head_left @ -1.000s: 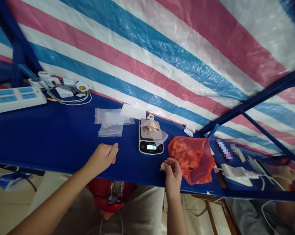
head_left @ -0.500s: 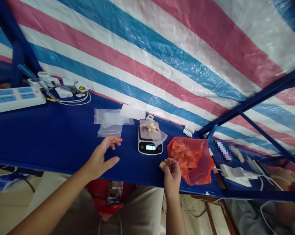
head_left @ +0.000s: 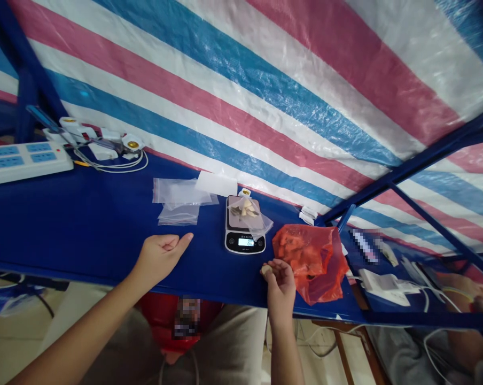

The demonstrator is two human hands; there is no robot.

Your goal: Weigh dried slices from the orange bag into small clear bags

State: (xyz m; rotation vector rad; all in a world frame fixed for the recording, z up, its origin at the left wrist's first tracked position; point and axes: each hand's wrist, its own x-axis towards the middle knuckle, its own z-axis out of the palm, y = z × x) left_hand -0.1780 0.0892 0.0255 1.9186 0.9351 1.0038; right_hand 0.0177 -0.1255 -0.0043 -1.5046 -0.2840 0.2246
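A small digital scale (head_left: 244,235) stands on the blue table (head_left: 85,230), with a clear bag of pale pieces (head_left: 249,213) lying on its pan. My right hand (head_left: 279,280) rests at the table's front edge beside a red plastic bag (head_left: 311,259) and pinches one small pale piece (head_left: 266,269). My left hand (head_left: 161,255) lies on the table left of the scale, palm turned up, fingers loosely curled, holding nothing. Empty clear bags (head_left: 181,199) lie just beyond it.
A white power strip (head_left: 25,160) and white plugs with cables (head_left: 109,149) sit at the far left. A striped tarp (head_left: 265,80) forms the back wall. Blue frame bars (head_left: 421,160) rise at right, with chargers and cables (head_left: 386,280) and another person's arm (head_left: 469,299) beyond.
My left hand went from a loose fist to spread fingers, then drew back a little with its fingers curling in. My right hand has stayed put with the pale piece.
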